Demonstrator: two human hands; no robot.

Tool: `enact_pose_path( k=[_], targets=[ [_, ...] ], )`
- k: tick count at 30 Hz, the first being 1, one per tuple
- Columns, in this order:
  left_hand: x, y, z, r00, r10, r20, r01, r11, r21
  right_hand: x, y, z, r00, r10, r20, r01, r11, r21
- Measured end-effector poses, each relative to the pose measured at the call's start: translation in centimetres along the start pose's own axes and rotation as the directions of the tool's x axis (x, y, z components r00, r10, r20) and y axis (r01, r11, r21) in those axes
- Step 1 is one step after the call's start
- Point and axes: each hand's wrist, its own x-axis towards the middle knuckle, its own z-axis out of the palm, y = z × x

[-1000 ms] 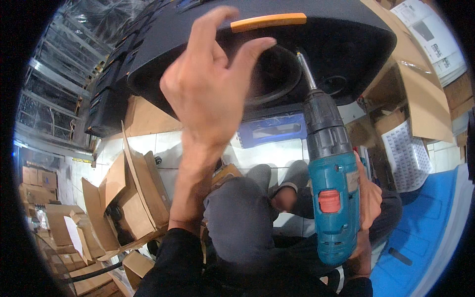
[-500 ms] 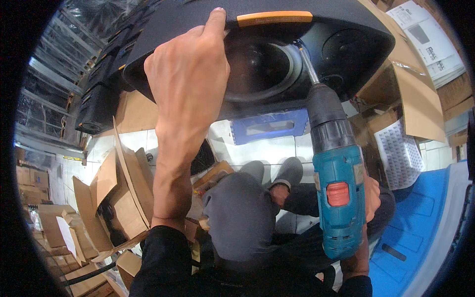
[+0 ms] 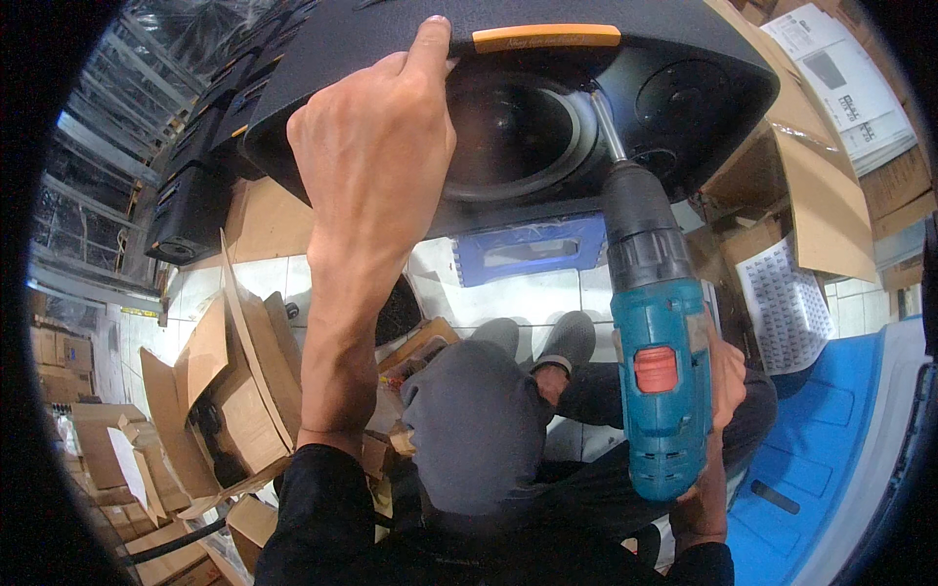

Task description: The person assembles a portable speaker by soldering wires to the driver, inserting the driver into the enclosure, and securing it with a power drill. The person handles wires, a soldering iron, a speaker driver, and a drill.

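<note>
A black speaker cabinet [image 3: 352, 68] with a large round woofer [image 3: 508, 127] and an orange strip [image 3: 547, 37] fills the top of the view. My left hand [image 3: 376, 146] rests at its upper edge, with one finger stretched onto the cabinet and the others curled down out of sight. The teal cordless drill [image 3: 674, 391] with a red patch is held in my right hand [image 3: 725, 376], partly hidden behind the drill's body. Its long silver bit [image 3: 608, 127] reaches the cabinet beside the woofer's upper right rim. Whatever sits at the bit's tip is too small to make out.
Under the speaker lies a blue plastic frame [image 3: 528, 249] on white floor tiles. Opened cardboard boxes [image 3: 239, 391] crowd the left. More black speakers [image 3: 191, 215] stand at the far left. At right are a blue tray [image 3: 791, 449], a patterned white packet [image 3: 787, 308] and cardboard [image 3: 831, 195].
The drill's body has shifted slightly left, while its bit still meets the same spot near the woofer rim. My left hand has barely moved.
</note>
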Motion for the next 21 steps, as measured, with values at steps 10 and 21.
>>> enact_pose_path(
  k=[10, 21],
  targets=[
    [0.1, 0.0, 0.1, 1.0, 0.015, -0.013, -0.015, 1.0, 0.01, 1.6, 0.0, -0.1, 0.994, -0.098, -0.043, 0.099, 0.995, 0.01],
    [0.0, 0.1, 0.1, 0.999, 0.045, 0.003, -0.045, 0.998, 0.039, 2.6, 0.7, -0.7, 0.981, -0.19, -0.04, 0.188, 0.981, -0.045]
  ],
)
